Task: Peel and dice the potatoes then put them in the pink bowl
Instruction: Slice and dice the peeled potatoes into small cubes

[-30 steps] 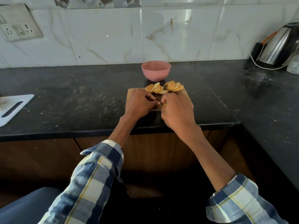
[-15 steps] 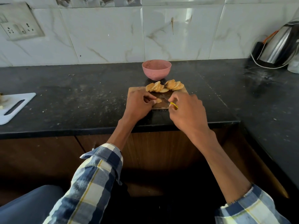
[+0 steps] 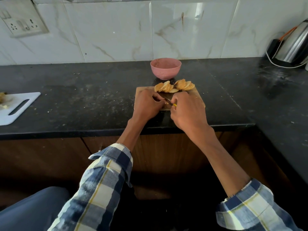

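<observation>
A small wooden cutting board [image 3: 196, 95] lies near the counter's front edge. Two fanned rows of potato slices [image 3: 173, 86] sit along its far side. Just behind the board stands the pink bowl [image 3: 165, 68], which looks empty. My left hand [image 3: 147, 104] curls its fingers over a small potato piece [image 3: 166, 102] on the board. My right hand [image 3: 188, 110] grips a knife [image 3: 169, 101] with a yellow handle, its blade lying against that piece. The piece is mostly hidden by my fingers.
A white cutting board [image 3: 18, 105] with scraps lies at the far left of the black counter [image 3: 83, 100]. A steel kettle [image 3: 295, 44] with a cord stands at the back right. A wall socket [image 3: 21, 22] sits upper left.
My right hand had drawn back to the right with the knife half a second ago; now it is back beside my left hand, blade at the potato piece.
</observation>
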Demonstrator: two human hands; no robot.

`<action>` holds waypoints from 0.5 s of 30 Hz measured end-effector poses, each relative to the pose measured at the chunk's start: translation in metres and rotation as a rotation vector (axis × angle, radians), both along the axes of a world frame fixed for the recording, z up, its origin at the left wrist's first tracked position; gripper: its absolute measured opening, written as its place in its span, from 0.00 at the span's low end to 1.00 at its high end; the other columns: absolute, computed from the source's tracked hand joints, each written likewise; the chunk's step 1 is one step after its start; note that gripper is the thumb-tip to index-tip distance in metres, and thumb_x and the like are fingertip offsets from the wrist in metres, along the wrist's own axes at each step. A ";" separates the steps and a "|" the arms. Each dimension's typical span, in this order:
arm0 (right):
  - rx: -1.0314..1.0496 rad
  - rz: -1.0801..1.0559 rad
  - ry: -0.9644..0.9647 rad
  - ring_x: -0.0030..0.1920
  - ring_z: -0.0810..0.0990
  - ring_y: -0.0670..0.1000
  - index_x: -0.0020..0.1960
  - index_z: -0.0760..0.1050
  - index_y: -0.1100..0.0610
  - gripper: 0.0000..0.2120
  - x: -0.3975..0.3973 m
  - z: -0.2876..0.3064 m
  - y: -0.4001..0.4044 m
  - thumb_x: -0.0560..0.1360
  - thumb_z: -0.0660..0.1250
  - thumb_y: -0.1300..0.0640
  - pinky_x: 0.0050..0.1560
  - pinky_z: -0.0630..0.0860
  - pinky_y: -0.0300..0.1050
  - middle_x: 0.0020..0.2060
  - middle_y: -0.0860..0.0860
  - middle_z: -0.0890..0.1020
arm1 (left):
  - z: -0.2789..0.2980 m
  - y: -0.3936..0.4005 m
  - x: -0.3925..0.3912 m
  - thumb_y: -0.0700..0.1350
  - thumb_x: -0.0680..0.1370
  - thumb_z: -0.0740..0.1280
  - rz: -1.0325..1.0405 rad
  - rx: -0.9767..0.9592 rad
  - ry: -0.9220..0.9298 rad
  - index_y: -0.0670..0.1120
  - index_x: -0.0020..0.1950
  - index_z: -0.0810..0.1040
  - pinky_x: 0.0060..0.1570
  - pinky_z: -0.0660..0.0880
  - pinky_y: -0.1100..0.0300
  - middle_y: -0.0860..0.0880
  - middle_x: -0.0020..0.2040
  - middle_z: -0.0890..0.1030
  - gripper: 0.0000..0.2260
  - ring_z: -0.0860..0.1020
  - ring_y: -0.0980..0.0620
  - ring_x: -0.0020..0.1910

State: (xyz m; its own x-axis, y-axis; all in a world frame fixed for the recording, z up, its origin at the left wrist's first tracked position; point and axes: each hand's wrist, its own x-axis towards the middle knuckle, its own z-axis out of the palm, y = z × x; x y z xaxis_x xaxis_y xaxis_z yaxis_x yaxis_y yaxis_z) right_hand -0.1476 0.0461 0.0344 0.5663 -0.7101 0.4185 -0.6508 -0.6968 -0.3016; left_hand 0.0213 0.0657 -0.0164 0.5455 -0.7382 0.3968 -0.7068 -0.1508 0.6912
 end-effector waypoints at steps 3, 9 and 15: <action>0.030 0.008 0.001 0.50 0.81 0.51 0.60 0.81 0.54 0.12 -0.015 0.001 0.005 0.78 0.74 0.56 0.47 0.80 0.48 0.54 0.52 0.82 | 0.002 0.002 -0.003 0.44 0.76 0.77 -0.001 -0.002 -0.012 0.52 0.44 0.88 0.40 0.81 0.63 0.59 0.37 0.84 0.03 0.82 0.62 0.38; 0.060 0.014 -0.091 0.50 0.81 0.47 0.62 0.80 0.49 0.13 -0.027 -0.009 0.006 0.78 0.74 0.54 0.45 0.76 0.41 0.53 0.48 0.83 | 0.001 0.012 -0.001 0.42 0.78 0.76 -0.039 -0.022 -0.034 0.50 0.52 0.88 0.37 0.73 0.73 0.59 0.43 0.84 0.05 0.80 0.65 0.40; -0.016 -0.003 -0.123 0.49 0.83 0.50 0.60 0.81 0.52 0.11 -0.007 -0.012 0.009 0.78 0.73 0.56 0.46 0.83 0.50 0.50 0.49 0.84 | 0.002 0.014 -0.005 0.41 0.77 0.76 -0.016 -0.045 -0.008 0.52 0.44 0.88 0.42 0.79 0.71 0.57 0.39 0.85 0.06 0.83 0.61 0.39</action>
State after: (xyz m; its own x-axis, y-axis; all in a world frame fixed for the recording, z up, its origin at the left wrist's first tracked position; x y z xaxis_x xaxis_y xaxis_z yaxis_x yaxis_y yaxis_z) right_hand -0.1548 0.0551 0.0226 0.5074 -0.7044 0.4964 -0.6117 -0.7001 -0.3683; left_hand 0.0160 0.0794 -0.0144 0.5300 -0.7285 0.4340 -0.7146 -0.1081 0.6911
